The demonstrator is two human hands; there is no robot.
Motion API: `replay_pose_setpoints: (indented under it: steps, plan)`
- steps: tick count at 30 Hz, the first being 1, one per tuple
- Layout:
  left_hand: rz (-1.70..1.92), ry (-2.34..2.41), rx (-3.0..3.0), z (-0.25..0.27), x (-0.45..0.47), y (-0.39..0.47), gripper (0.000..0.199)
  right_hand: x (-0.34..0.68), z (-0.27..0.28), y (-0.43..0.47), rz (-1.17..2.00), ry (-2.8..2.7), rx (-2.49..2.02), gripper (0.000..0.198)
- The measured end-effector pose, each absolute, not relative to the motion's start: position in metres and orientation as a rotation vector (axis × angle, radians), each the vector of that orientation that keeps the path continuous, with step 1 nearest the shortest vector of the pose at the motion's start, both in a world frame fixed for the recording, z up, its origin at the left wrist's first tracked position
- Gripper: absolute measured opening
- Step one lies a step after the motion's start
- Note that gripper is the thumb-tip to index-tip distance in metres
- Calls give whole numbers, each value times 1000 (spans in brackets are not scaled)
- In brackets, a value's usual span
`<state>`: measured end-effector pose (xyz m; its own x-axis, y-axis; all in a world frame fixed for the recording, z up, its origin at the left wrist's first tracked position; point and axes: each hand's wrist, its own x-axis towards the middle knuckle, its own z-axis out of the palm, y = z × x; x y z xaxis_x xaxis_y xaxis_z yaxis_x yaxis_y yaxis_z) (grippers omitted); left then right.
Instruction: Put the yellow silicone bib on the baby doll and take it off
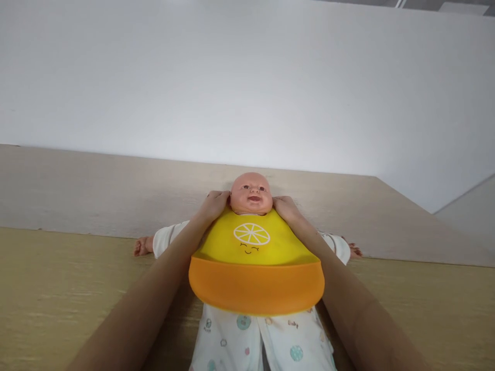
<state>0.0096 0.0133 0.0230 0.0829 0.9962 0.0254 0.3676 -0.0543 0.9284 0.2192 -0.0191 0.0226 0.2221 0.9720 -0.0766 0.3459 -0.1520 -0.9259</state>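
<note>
A baby doll (pixel 251 188) in printed white clothes (pixel 235 330) lies face up, its arms stretched out to both sides. Over its chest spreads a yellow silicone bib (pixel 220 237) with a lemon-slice print and an orange catch pocket (pixel 257 288). My left hand (pixel 215 204) is closed on the bib's upper edge at one side of the doll's neck. On the other side, my right hand (pixel 286 206) grips the opposite upper edge. Both sets of fingertips are partly hidden beside the head, and the bib's neck ends do not show.
Beneath the doll is a wood-grain surface (pixel 69 299). A pale upright board (pixel 77 190) runs behind it, close to the head, with a white wall (pixel 232 82) beyond. The doll's hands (pixel 143 246) extend outside my forearms.
</note>
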Motion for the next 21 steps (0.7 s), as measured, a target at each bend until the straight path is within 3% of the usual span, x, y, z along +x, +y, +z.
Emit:
replay_pose_setpoints:
  steps: [21]
  plan:
    - [973,1274,1472,15,-2,11,24,221,16,-22,999,-1199,-1559,11]
